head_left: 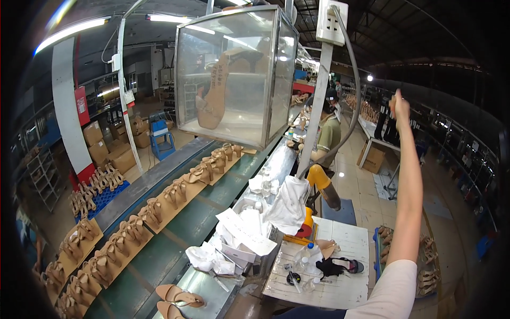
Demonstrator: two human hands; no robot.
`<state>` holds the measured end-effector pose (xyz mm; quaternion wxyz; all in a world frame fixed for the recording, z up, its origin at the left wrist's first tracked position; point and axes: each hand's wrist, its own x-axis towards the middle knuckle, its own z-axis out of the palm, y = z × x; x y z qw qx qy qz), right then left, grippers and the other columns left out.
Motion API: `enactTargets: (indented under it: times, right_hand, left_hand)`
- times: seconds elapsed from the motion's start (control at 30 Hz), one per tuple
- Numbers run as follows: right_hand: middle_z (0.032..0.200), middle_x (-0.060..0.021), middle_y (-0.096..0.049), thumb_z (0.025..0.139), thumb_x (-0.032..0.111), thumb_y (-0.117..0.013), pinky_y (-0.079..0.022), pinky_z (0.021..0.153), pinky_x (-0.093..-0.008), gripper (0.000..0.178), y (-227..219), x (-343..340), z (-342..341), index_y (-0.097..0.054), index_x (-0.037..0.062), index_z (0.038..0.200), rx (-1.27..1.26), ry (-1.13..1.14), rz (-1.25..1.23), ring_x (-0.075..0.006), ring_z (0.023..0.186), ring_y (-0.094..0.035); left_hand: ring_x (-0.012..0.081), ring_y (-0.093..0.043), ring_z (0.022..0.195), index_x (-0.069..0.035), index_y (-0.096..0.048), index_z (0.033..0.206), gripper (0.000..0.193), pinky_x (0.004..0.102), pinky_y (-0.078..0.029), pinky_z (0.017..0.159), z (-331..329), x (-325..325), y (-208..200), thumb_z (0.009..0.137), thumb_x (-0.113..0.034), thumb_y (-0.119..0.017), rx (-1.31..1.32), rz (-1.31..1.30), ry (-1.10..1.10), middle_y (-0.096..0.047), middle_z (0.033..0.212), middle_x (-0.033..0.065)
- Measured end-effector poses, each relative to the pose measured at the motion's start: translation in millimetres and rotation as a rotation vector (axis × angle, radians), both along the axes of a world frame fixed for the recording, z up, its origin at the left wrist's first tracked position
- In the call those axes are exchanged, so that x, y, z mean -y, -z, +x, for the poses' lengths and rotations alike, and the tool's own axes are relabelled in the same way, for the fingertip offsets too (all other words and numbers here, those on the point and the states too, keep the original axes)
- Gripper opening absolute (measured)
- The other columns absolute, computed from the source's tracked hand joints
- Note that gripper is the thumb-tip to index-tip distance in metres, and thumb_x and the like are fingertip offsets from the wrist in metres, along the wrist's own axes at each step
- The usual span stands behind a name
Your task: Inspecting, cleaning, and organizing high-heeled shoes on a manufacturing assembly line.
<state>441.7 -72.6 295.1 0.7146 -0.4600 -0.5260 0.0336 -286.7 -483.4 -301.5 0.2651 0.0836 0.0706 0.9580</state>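
Although high and well apart from the white worktable's edge (363, 247), right hand (400, 110) with grip unclear, tiled aisle (362, 183) beyond.

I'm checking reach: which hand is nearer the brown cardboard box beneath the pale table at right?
Probably right: the raised bare right hand appears above and rightward of the box; the left hand is out of view.

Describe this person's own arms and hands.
Only the right arm shows, with a pale, plain short sleeve and no visible watch or bracelet. The right hand is ungloved, its details too small to tell. The left hand is out of view.
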Motion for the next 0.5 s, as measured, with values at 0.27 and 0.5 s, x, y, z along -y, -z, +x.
enactTargets:
  times: [0.27, 0.5]
  right_hand:
    - [0.1, -0.0091, -0.061, 0.08, 0.073, -0.034, -0.039, 0.082, -0.0451, 0.077, 350, -12, 94, -0.058, 0.0071, 0.112, -0.461, 0.089, -0.94, -0.0199, 0.085, -0.055]
    - [0.108, -0.02, -0.058, 0.086, 0.065, -0.036, -0.047, 0.081, -0.0408, 0.075, 498, 6, 87, -0.052, -0.0014, 0.116, -0.77, -0.059, -1.06, -0.0273, 0.095, -0.057]
  left_hand:
    - [0.0152, -0.054, 0.072, -0.011, -0.055, 0.109, 0.028, 0.0305, -0.048, 0.074, -12, 68, -32, 0.095, -0.033, -0.044, -0.104, -0.157, 0.066, -0.056, 0.079, 0.0014]
    - [0.0145, -0.054, 0.072, -0.011, -0.055, 0.109, 0.028, 0.0299, -0.048, 0.074, 17, 79, -65, 0.095, -0.033, -0.044, -0.177, -0.259, 0.095, -0.056, 0.079, 0.0008]
